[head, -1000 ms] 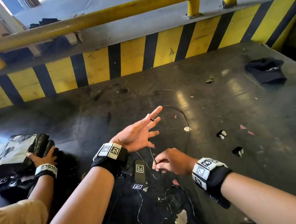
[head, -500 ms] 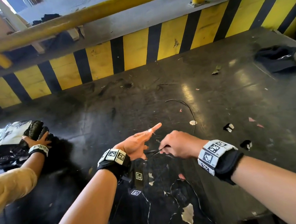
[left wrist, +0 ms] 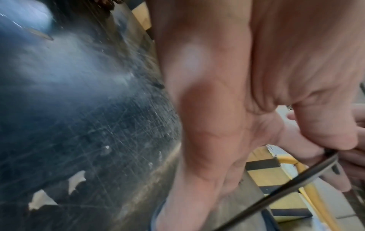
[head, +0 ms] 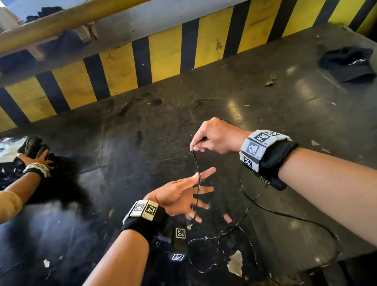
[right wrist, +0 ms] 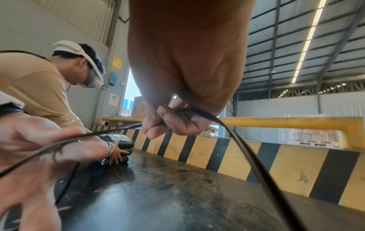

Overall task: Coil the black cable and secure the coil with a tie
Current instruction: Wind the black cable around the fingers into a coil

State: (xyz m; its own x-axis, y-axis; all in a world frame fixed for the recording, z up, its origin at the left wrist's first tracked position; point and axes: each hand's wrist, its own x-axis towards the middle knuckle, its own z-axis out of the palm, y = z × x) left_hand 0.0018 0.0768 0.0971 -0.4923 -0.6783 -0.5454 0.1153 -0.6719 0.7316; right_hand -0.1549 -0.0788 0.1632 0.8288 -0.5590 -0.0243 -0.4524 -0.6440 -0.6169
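A thin black cable [head: 196, 163] runs taut from my right hand [head: 214, 138] down across the fingers of my left hand [head: 183, 194]. The right hand, raised above the left, pinches the cable between thumb and fingertips [right wrist: 168, 123]. My left hand has its fingers spread and straight, and its thumb presses the cable [left wrist: 296, 184] against the index finger. The rest of the cable [head: 282, 214] trails from the right hand in a loose curve over the dark table [head: 135, 125] under my right forearm. In the right wrist view the cable [right wrist: 256, 156] drops to the right, and the left hand [right wrist: 39, 148] sits at lower left.
A black cap [head: 348, 65] lies at the far right. Another person's hand [head: 34, 155] rests on a black wrapped bundle at the left edge. A yellow-and-black striped barrier [head: 163, 60] closes the far side. A marked black block [head: 180, 236] and thin wire loops [head: 207, 254] lie near the front edge.
My right hand has lifted up and away from the left, drawing the cable taut across the left fingers. The left hand has lowered a little and spread its fingers.
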